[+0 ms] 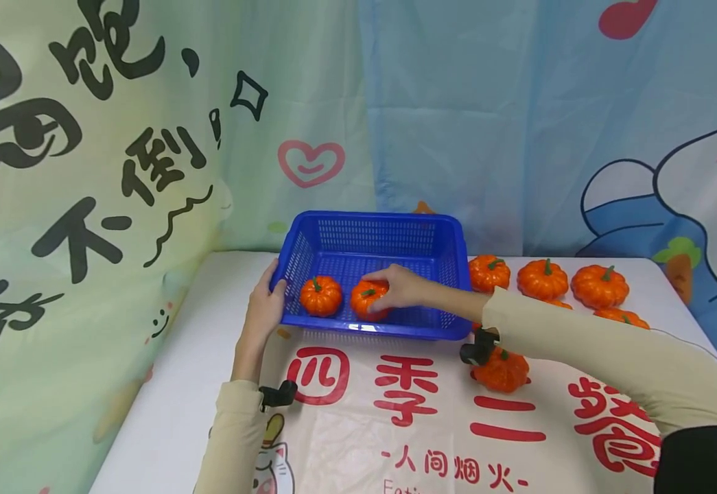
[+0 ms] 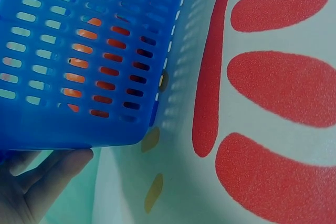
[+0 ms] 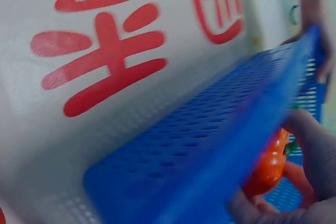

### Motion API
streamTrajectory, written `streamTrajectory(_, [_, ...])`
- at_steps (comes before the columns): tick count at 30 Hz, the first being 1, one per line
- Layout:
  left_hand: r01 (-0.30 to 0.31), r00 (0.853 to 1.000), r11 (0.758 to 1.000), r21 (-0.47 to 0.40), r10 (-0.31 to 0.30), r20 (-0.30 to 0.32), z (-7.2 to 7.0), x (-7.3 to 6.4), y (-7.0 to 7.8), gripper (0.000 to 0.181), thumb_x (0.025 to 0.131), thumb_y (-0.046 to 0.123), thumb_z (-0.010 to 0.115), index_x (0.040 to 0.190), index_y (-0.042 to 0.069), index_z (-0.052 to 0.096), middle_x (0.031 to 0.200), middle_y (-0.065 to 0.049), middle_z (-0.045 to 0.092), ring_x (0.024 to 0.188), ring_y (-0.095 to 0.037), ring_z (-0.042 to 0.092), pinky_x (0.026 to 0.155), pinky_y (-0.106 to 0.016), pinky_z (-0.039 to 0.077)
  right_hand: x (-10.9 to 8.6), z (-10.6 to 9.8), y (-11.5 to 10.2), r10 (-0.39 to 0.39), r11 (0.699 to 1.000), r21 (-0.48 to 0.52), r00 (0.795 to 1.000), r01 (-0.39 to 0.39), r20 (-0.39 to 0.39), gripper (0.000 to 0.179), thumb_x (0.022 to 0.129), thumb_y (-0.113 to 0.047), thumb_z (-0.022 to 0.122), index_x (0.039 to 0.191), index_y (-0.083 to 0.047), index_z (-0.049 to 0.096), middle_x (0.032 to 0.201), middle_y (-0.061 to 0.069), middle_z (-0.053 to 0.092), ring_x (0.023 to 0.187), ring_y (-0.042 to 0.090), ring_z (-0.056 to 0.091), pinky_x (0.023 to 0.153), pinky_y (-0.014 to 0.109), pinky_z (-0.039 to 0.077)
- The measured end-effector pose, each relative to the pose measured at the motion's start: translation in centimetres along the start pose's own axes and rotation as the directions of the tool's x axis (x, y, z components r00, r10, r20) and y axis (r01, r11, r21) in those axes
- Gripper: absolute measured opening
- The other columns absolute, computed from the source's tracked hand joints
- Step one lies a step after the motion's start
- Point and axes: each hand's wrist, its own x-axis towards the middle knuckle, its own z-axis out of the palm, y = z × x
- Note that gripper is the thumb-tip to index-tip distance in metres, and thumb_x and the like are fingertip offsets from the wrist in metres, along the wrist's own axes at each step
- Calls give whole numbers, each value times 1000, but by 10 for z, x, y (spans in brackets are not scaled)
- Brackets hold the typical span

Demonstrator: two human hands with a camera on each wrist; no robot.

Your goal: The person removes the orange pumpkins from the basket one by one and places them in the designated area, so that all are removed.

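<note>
A blue plastic basket (image 1: 358, 332) with slotted walls stands toward the back of the table. My left hand (image 1: 264, 305) grips its left end, thumb at the rim; in the left wrist view the fingers (image 2: 63, 179) lie against the basket's end. Inside the basket, my right hand (image 1: 403, 288) holds a small orange pumpkin (image 1: 366, 296) with a green stem, fingers and thumb around its sides. The right wrist view shows this pumpkin (image 3: 270, 169) behind the basket's near wall. Another pumpkin (image 1: 321, 296) sits to its left in the basket.
Several more orange pumpkins (image 1: 600, 287) lie on the table to the right of the basket, some partly hidden by the right sleeve. One pumpkin (image 1: 501, 372) lies nearer, below the right wrist. A printed cloth (image 1: 432, 405) covers the front; a patterned curtain (image 1: 451, 137) hangs behind.
</note>
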Motion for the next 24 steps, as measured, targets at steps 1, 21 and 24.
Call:
streamTrajectory(1, [2, 1000, 1000, -1, -2, 3, 0, 0, 0, 55, 103, 28, 36, 156, 20, 23, 159, -12, 30, 146, -33, 31, 121, -51, 23, -3, -3, -2, 10, 1000, -2, 1000, -10, -15, 64, 80, -30, 76, 137, -8, 56, 120, 17, 63, 106, 27, 54, 90, 36, 54])
streamTrajectory(21, [20, 1000, 1000, 16, -20, 10, 1, -2, 1, 55, 103, 28, 36, 156, 22, 22, 160, -11, 28, 147, -33, 29, 121, -52, 22, -155, -44, -34, 134, 978, 173, 989, -120, -70, 68, 78, -48, 75, 138, -23, 55, 125, 16, 55, 99, 27, 55, 71, 31, 55])
streamTrajectory(24, [21, 1000, 1000, 13, -22, 9, 1, -1, 1, 55, 103, 28, 36, 156, 22, 21, 160, -11, 28, 147, -33, 29, 121, -52, 22, -180, -33, -36, 140, 969, 210, 990, -130, -31, 66, 77, -46, 77, 136, -26, 56, 118, 11, 56, 97, 22, 53, 72, 31, 54])
